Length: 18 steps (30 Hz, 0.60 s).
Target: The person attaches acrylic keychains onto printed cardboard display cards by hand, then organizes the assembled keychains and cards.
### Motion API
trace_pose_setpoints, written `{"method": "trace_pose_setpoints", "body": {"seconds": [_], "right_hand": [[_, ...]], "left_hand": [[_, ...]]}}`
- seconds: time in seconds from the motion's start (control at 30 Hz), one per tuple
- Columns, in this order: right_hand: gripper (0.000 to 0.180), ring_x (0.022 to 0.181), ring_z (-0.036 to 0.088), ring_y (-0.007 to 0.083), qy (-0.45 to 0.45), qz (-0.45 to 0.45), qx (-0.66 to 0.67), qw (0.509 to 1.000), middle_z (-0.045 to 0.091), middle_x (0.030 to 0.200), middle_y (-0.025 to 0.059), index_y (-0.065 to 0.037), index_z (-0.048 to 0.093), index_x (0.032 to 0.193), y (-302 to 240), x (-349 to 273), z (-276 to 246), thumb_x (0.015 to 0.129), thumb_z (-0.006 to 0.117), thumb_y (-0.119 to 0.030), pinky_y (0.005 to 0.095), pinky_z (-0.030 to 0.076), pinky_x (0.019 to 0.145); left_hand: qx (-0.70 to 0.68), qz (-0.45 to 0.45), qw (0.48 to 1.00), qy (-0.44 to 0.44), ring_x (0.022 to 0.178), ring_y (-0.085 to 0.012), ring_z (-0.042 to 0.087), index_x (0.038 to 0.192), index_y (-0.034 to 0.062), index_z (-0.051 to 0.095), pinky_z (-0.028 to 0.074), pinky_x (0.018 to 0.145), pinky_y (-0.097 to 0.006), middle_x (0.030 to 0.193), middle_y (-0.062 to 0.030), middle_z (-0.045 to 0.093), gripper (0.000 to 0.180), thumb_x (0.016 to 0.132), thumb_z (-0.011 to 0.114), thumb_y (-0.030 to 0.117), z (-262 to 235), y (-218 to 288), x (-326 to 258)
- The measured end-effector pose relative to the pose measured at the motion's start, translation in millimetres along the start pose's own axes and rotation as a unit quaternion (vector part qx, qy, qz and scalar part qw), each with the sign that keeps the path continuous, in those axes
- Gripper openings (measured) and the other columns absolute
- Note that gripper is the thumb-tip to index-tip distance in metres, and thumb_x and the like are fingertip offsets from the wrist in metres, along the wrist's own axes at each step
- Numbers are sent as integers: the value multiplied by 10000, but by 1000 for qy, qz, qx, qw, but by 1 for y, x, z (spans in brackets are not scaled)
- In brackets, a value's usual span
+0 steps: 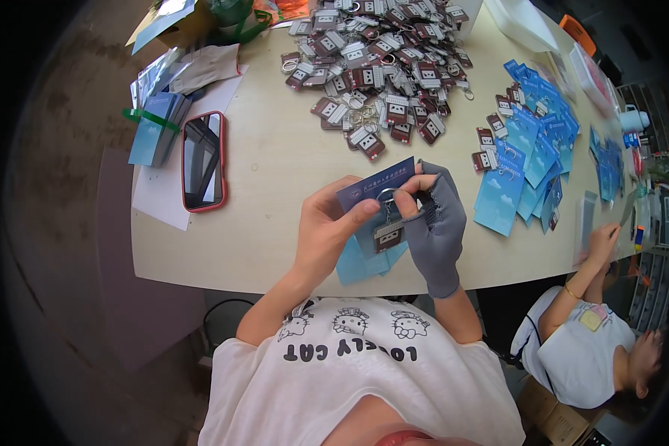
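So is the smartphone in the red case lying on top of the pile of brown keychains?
No, the smartphone in the red case lies apart from the pile of brown keychains, to its left.

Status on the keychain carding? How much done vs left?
Done: carded keychains lie fanned at the table's right. In hand: left hand holds a dark blue card; gloved right hand works a keychain ring onto it. Left: a big pile of loose keychains at the far side, so most remains.
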State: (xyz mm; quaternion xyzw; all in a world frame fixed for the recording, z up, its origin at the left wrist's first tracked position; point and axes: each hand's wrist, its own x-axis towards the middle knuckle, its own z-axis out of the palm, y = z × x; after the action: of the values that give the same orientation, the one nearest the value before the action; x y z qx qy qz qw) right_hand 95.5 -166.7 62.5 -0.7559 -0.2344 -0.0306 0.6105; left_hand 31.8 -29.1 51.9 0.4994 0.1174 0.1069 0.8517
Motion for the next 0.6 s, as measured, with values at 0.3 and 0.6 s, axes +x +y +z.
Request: {"method": "trace_pose_setpoints", "body": {"seconds": [0.3, 0.6], "right_hand": [[143, 880, 589, 198, 46, -33, -34, 998, 587, 958, 115, -5, 629, 872, 8, -5, 5, 800, 735, -69, 295, 465, 782], [289, 871, 564, 126, 108, 1, 131, 985, 544, 966, 68, -8, 520, 1028, -2, -12, 14, 823, 724, -24, 247, 463, 770]], "left_hand": [[-97, -2, 995, 24, 917, -98, 605, 1086, -24, 639, 472, 839, -255, 1026, -67, 679, 234, 879, 682, 75, 9, -18, -9], [-42, 121, 990, 55, 899, -82, 589, 1094, -34, 609, 463, 809, -233, 1009, -54, 667, 198, 948, 600, 98, 25, -24, -10]]}}
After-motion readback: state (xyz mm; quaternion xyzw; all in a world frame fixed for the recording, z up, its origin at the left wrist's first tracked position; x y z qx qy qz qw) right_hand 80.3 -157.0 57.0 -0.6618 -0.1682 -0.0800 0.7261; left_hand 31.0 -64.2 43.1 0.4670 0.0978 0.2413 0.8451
